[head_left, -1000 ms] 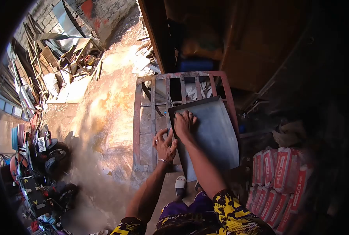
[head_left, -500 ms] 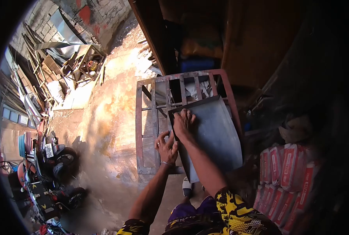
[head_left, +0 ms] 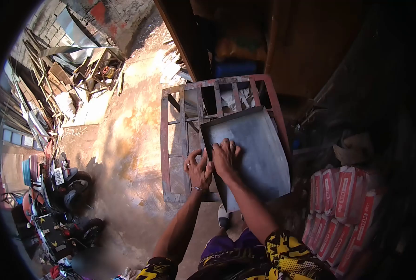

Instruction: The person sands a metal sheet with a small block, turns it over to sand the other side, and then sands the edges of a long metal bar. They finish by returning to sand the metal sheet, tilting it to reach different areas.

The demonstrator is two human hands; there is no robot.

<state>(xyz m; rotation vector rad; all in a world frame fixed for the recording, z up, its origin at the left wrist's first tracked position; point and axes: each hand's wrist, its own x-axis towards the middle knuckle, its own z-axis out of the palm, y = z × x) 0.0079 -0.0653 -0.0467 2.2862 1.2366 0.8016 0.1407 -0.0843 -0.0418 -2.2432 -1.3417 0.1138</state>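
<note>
A grey sheet-metal tray (head_left: 259,149) with upturned edges lies tilted across a slatted metal frame stand (head_left: 165,140). My right hand (head_left: 225,157) rests inside the tray by its left edge, fingers bent and apart on the metal. Just outside that same edge is my left hand (head_left: 198,170), its fingers spread and its thumb side close to the tray wall. Neither hand is wrapped round anything. The undersides of the right fingers are hidden.
Red-and-white sacks (head_left: 343,198) are stacked at the right. Motorcycles (head_left: 54,224) stand at the lower left, and scrap wood (head_left: 61,77) leans by the block wall. A dark wooden cabinet (head_left: 292,51) rises beyond the stand.
My right hand has slid toward me along the tray's left edge. My left hand stays beside the edge, nearly in place. The view has shifted slightly.
</note>
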